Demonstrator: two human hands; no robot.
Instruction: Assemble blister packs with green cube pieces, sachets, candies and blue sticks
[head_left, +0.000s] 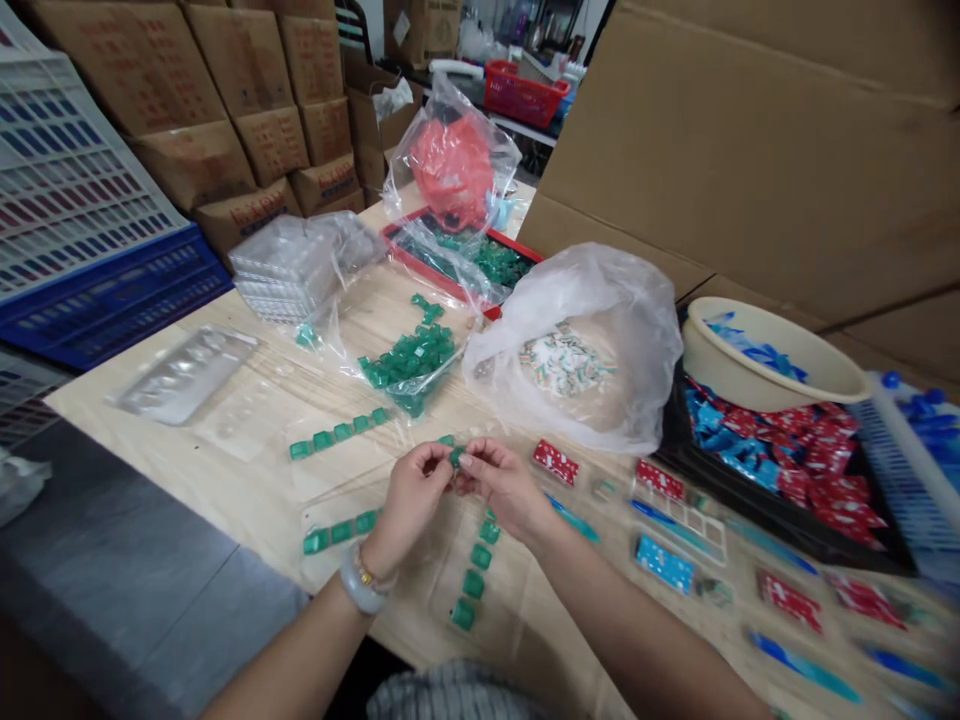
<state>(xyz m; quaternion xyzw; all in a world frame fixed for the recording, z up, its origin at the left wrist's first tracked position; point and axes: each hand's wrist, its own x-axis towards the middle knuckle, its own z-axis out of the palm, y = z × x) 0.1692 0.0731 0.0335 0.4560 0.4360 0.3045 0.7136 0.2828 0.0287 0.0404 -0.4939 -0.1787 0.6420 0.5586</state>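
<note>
My left hand point(411, 500), with a pale bangle at the wrist, and my right hand point(508, 488) meet above the table. Their fingertips pinch a small green plastic piece point(455, 457) between them. Rows of similar green pieces lie around them: one row point(341, 431) beyond my left hand, another row point(341, 532) beside it, and a third row point(473, 583) below my right hand. Clear plastic sheets or trays seem to lie under these rows. Farther off, a heap of green pieces point(412, 358) rests on a clear bag.
To the right are a bag of small printed pieces point(574, 360), a cream basin point(772, 375) and red and blue packets point(795, 450). Blister packs point(664, 565) blur at right. Clear trays point(285, 265), a red tray point(427, 270) and cardboard point(735, 150) stand behind.
</note>
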